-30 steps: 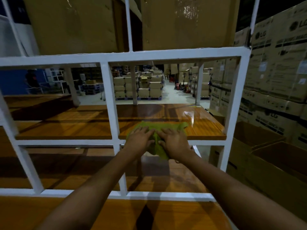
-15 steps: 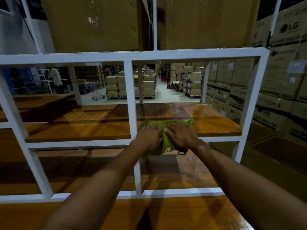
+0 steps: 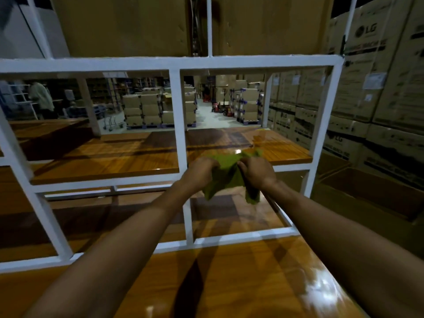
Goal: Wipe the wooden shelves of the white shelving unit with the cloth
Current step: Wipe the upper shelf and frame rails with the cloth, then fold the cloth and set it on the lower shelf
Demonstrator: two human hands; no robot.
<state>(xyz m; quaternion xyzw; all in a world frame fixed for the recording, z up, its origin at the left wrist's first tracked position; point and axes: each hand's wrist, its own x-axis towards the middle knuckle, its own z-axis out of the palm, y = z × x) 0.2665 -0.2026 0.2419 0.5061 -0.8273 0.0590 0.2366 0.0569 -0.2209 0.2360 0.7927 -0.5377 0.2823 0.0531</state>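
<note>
A green cloth (image 3: 227, 173) hangs bunched between my two hands at the front edge of the middle wooden shelf (image 3: 110, 157). My left hand (image 3: 202, 171) grips its left part with curled fingers. My right hand (image 3: 255, 172) grips the right part, and a loose end of the cloth dangles below it. The far corner of the cloth still touches the shelf board. The white shelving unit (image 3: 176, 115) frames the scene, with a lower shelf (image 3: 96, 216) and a glossy near board (image 3: 229, 278) beneath my forearms.
Stacked cardboard boxes (image 3: 378, 92) stand close on the right, with open boxes (image 3: 371, 191) below them. Large cartons (image 3: 128, 24) sit on the top level. Through the frame lies a warehouse aisle with pallets of boxes (image 3: 146, 109); a person (image 3: 41, 97) stands far left.
Both hands went from pressing flat on the spread cloth to gathering it up and pulling it back off the shelf's front edge. The view has shifted left.
</note>
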